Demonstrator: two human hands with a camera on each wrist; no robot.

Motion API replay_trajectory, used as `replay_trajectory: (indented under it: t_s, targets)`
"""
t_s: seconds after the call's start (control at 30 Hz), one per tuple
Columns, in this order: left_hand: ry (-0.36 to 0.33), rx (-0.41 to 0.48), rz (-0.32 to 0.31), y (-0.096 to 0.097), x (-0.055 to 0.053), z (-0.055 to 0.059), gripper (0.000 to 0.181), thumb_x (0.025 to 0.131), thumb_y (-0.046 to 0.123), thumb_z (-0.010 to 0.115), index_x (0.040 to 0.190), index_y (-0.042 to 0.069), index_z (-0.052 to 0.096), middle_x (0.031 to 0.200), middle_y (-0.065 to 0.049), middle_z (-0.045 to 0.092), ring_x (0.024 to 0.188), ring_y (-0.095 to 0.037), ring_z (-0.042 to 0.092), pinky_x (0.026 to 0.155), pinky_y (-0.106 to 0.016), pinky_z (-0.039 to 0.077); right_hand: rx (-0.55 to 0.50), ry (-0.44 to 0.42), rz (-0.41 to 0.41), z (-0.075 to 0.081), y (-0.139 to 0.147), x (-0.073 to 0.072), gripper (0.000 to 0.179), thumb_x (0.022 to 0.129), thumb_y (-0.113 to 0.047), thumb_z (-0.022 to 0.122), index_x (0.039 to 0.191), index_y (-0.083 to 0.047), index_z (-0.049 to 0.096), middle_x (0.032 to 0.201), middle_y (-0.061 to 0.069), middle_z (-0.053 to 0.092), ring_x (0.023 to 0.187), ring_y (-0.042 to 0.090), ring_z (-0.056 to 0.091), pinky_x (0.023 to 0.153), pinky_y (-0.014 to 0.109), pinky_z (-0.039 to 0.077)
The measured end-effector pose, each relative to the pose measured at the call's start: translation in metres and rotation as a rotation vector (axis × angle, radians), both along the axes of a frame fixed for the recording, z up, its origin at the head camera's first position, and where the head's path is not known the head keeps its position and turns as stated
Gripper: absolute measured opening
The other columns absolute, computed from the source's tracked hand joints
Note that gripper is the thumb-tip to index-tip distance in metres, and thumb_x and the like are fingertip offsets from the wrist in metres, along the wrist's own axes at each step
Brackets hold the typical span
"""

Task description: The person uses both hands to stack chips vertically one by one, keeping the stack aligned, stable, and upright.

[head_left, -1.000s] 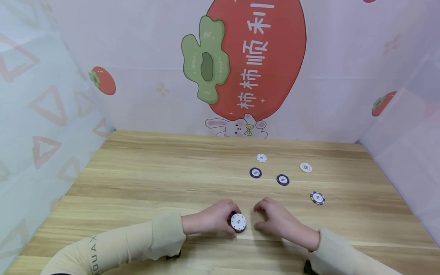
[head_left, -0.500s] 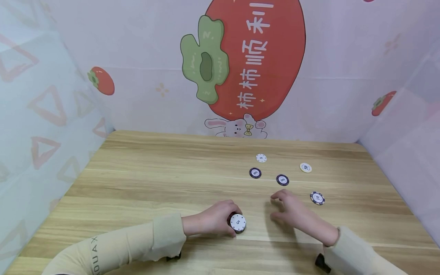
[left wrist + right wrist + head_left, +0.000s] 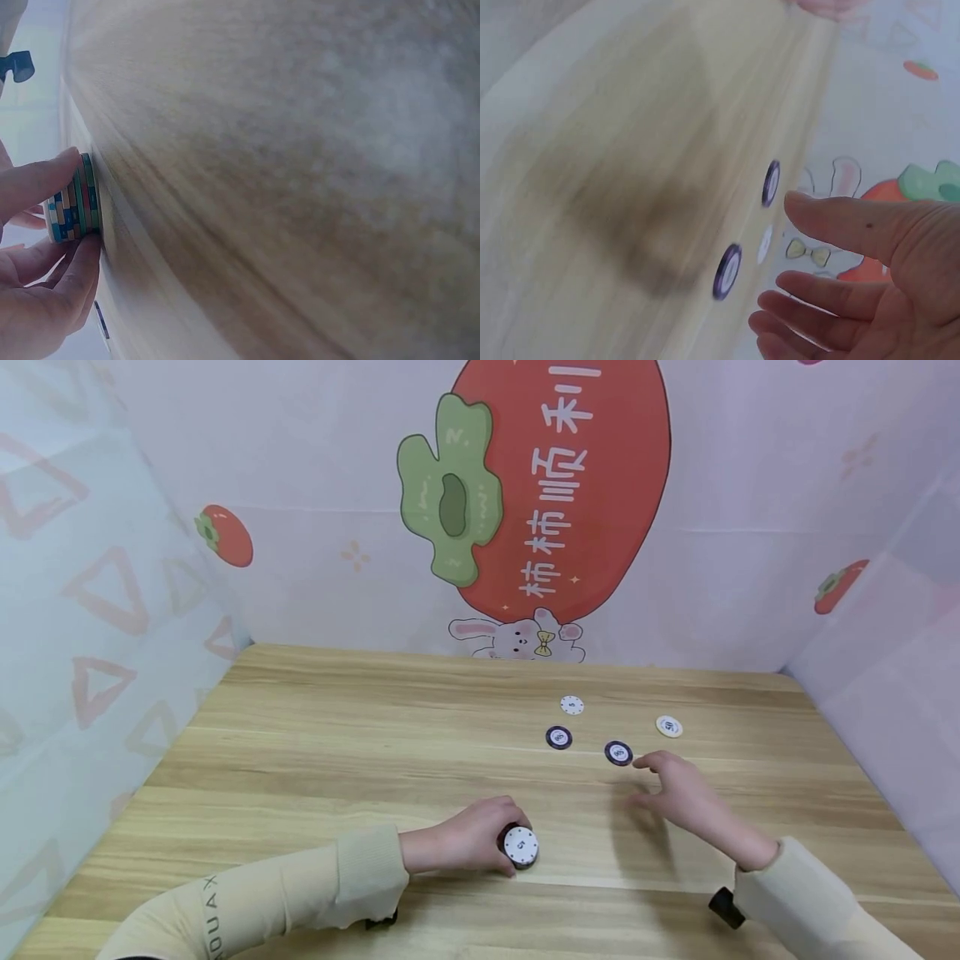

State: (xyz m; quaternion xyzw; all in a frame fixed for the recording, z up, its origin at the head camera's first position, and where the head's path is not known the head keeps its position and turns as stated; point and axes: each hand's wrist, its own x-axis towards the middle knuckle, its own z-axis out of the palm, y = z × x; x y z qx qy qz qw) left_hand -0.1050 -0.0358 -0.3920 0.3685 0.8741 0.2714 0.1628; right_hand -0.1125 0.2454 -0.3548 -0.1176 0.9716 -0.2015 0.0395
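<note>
My left hand (image 3: 472, 839) curls its thumb and fingers round a stack of poker chips (image 3: 521, 847) near the table's front. A white chip marked 5 tops the stack; in the left wrist view, blue, green and pale edges show on the stacked chips (image 3: 75, 206). My right hand (image 3: 686, 793) hovers over the table at the right, fingers spread and holding nothing. Its fingertips are right beside a dark-rimmed chip (image 3: 618, 753) in the head view. The right wrist view shows this hand (image 3: 855, 277) with thumb and fingers apart. The 10 chip is hidden behind the right hand.
Another dark-rimmed chip (image 3: 558, 737) lies left of the first. Behind it is a white 5 chip (image 3: 572, 705), and a white 50 chip (image 3: 669, 727) lies farther right. Printed cloth walls (image 3: 322, 585) border the wooden table (image 3: 337, 735) at the back and sides.
My right hand has moved away from the stack, rightward and forward toward the loose chips, and now covers the 10 chip. The left hand and stack have stayed in place.
</note>
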Motion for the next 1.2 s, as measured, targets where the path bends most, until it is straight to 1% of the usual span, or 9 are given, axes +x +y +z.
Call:
replay_trajectory:
  t_s: [0.1, 0.3, 0.57, 0.7, 0.9, 1.1, 1.2]
  targets:
    - [-0.006, -0.007, 0.006, 0.000, 0.000, 0.000, 0.042, 0.061, 0.014, 0.082, 0.097, 0.009, 0.063, 0.091, 0.005, 0.055, 0.085, -0.005, 0.050, 0.080, -0.020, 0.041, 0.011, -0.003, -0.013, -0.004, 0.010, -0.004, 0.047, 0.070, -0.015, 0.075, 0.103, 0.014, 0.058, 0.105, 0.031, 0.056, 0.093, 0.044, 0.055, 0.078, 0.050, 0.045]
    - [-0.020, -0.017, 0.016, 0.001, 0.000, 0.000, 0.042, 0.062, 0.014, 0.082, 0.098, 0.009, 0.063, 0.092, 0.004, 0.055, 0.086, -0.006, 0.050, 0.080, -0.021, 0.041, 0.044, -0.049, -0.061, -0.010, 0.026, -0.009, 0.050, 0.071, -0.015, 0.074, 0.106, 0.016, 0.056, 0.108, 0.035, 0.053, 0.097, 0.048, 0.052, 0.080, 0.052, 0.044]
    - [-0.020, -0.019, 0.012, 0.002, -0.001, 0.001, 0.041, 0.063, 0.014, 0.082, 0.098, 0.009, 0.062, 0.092, 0.004, 0.055, 0.086, -0.006, 0.050, 0.080, -0.021, 0.041, 0.086, -0.082, -0.081, -0.012, 0.041, -0.012, 0.053, 0.070, -0.017, 0.074, 0.106, 0.017, 0.055, 0.106, 0.037, 0.051, 0.097, 0.049, 0.051, 0.080, 0.053, 0.043]
    - [-0.007, -0.014, 0.004, 0.002, -0.001, 0.001, 0.042, 0.062, 0.014, 0.082, 0.098, 0.009, 0.062, 0.092, 0.004, 0.055, 0.086, -0.006, 0.050, 0.080, -0.020, 0.041, 0.099, -0.077, -0.085, -0.016, 0.049, -0.012, 0.052, 0.069, -0.017, 0.073, 0.104, 0.017, 0.056, 0.103, 0.036, 0.054, 0.094, 0.047, 0.052, 0.078, 0.052, 0.043]
    - [-0.006, -0.005, -0.003, 0.001, -0.001, 0.001, 0.041, 0.062, 0.014, 0.082, 0.097, 0.008, 0.063, 0.091, 0.004, 0.055, 0.085, -0.006, 0.050, 0.079, -0.019, 0.041, 0.129, -0.079, -0.101, -0.021, 0.060, -0.011, 0.050, 0.068, -0.016, 0.074, 0.101, 0.017, 0.057, 0.094, 0.031, 0.057, 0.084, 0.037, 0.055, 0.073, 0.048, 0.044]
    - [-0.008, -0.011, 0.000, 0.001, 0.000, 0.002, 0.041, 0.062, 0.014, 0.082, 0.097, 0.009, 0.063, 0.091, 0.004, 0.055, 0.085, -0.006, 0.050, 0.080, -0.020, 0.041, 0.141, -0.035, -0.101, -0.025, 0.063, -0.008, 0.044, 0.068, -0.012, 0.073, 0.097, 0.016, 0.058, 0.092, 0.031, 0.056, 0.086, 0.041, 0.053, 0.076, 0.050, 0.043]
    - [-0.006, -0.014, 0.003, 0.001, 0.000, 0.002, 0.041, 0.062, 0.014, 0.082, 0.098, 0.009, 0.063, 0.092, 0.004, 0.055, 0.086, -0.006, 0.050, 0.080, -0.020, 0.041, 0.149, -0.016, -0.103, -0.026, 0.061, -0.005, 0.041, 0.069, -0.011, 0.073, 0.096, 0.016, 0.059, 0.090, 0.030, 0.056, 0.084, 0.039, 0.054, 0.074, 0.049, 0.044]
